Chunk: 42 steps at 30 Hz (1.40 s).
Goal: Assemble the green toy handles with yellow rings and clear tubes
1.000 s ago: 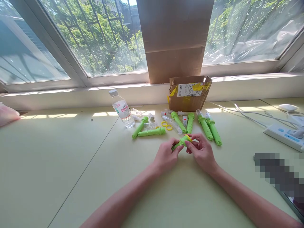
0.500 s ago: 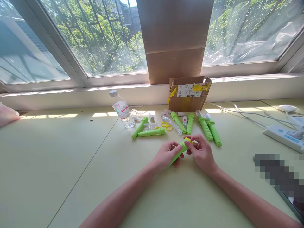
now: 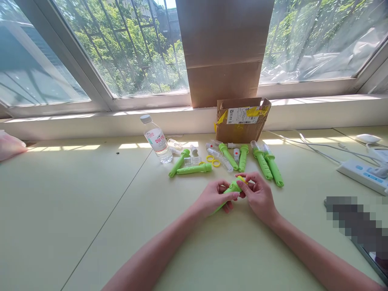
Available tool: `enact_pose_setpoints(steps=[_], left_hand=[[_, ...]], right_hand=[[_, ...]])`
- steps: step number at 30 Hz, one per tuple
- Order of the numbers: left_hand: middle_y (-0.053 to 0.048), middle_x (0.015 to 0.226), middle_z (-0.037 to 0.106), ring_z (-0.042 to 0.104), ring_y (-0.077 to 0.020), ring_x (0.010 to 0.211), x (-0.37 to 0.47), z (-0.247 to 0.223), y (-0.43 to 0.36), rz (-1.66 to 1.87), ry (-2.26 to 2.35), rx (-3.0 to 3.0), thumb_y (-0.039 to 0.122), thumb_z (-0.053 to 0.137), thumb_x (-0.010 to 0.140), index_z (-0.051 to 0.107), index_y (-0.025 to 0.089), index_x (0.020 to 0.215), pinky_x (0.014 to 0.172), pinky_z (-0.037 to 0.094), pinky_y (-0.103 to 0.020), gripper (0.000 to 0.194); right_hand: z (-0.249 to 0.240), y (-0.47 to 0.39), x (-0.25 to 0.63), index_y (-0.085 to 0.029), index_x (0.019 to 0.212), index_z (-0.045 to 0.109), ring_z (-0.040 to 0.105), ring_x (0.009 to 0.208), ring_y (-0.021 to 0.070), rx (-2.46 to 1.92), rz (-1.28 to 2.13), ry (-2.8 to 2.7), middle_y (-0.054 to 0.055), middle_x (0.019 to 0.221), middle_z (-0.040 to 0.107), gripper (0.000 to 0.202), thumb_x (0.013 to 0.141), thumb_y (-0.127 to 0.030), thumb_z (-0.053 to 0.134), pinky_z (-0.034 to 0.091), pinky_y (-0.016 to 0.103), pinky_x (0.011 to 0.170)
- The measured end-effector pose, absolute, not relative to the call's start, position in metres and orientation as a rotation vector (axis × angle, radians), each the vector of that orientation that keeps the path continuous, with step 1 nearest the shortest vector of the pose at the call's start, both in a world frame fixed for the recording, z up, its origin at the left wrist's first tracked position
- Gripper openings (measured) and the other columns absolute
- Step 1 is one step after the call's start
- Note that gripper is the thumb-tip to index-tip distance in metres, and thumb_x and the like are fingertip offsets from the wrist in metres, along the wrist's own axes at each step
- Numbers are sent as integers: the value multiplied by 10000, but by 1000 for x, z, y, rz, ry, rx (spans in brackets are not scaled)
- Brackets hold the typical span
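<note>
My left hand (image 3: 214,197) is closed round a green plastic handle (image 3: 233,187), which slants up to the right above the table. At its upper end sits a yellow ring (image 3: 241,179), pinched by the thumb and fingers of my right hand (image 3: 257,195). Beyond my hands lie more green handles (image 3: 194,169), two loose yellow rings (image 3: 216,163), clear plastic tubes (image 3: 224,162) and small white pieces with red dots (image 3: 236,154). Two green handles with clear tops (image 3: 273,165) lie to the right.
A water bottle (image 3: 158,140) stands behind the parts on the left. An open cardboard box (image 3: 242,125) is against the sill. At right are a power strip (image 3: 362,176) with cables and a dark, pixelated device (image 3: 357,226). A pink bag (image 3: 10,144) lies far left.
My left thumb has slid lower along the green handle, towards the right hand's fingers. Both hands keep their hold, and the things on the table have stayed put.
</note>
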<state>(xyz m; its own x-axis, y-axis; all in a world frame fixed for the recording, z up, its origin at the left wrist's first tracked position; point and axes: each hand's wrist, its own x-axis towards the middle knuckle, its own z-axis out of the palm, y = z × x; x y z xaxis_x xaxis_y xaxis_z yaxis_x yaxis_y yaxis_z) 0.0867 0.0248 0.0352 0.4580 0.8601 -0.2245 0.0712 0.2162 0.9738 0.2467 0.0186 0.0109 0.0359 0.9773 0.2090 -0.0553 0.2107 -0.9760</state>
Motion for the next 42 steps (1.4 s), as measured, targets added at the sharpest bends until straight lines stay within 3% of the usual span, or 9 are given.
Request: enact_pose_setpoints(steps=[3, 7, 16, 27, 37, 42], left_hand=[[-4, 667, 641, 589, -110, 481, 87, 34, 24, 679, 975, 1260, 425, 733, 658, 514, 161, 845, 463, 466, -225, 390], [-53, 791, 677, 597, -109, 486, 87, 31, 24, 703, 942, 1250, 455, 687, 701, 499, 160, 841, 456, 473, -231, 377], [-79, 841, 678, 621, -125, 543, 84, 33, 25, 714, 871, 1204, 492, 677, 700, 560, 144, 887, 462, 505, -241, 412], [-118, 889, 674, 640, -142, 573, 81, 32, 26, 720, 784, 1179, 514, 612, 764, 595, 125, 976, 480, 502, -226, 443], [-64, 798, 625, 601, -128, 594, 85, 37, 22, 745, 878, 1352, 561, 540, 788, 628, 129, 907, 498, 491, -218, 457], [-12, 691, 590, 539, -79, 466, 85, 38, 21, 720, 900, 1407, 531, 511, 818, 618, 142, 819, 452, 437, -194, 403]], right_hand=[[10, 19, 246, -217, 760, 430, 561, 500, 70, -1018, 1064, -1228, 26, 1044, 610, 260, 784, -350, 652, 496, 243, 480], [10, 18, 244, -212, 737, 430, 565, 474, 71, -1007, 1058, -1220, 29, 1038, 617, 274, 777, -358, 659, 497, 249, 465], [18, 16, 245, -214, 799, 487, 584, 498, 88, -998, 1008, -1263, 60, 1076, 628, 193, 837, -382, 574, 516, 273, 500], [17, 16, 244, -213, 829, 454, 610, 534, 98, -991, 1060, -1269, 72, 1138, 588, 248, 794, -384, 630, 540, 282, 503], [17, 20, 253, -195, 745, 505, 582, 524, 103, -929, 1318, -1044, 43, 1036, 643, 208, 806, -373, 594, 506, 289, 505], [14, 23, 256, -204, 755, 542, 568, 529, 126, -842, 1475, -955, -1, 754, 638, 126, 791, -320, 574, 472, 273, 487]])
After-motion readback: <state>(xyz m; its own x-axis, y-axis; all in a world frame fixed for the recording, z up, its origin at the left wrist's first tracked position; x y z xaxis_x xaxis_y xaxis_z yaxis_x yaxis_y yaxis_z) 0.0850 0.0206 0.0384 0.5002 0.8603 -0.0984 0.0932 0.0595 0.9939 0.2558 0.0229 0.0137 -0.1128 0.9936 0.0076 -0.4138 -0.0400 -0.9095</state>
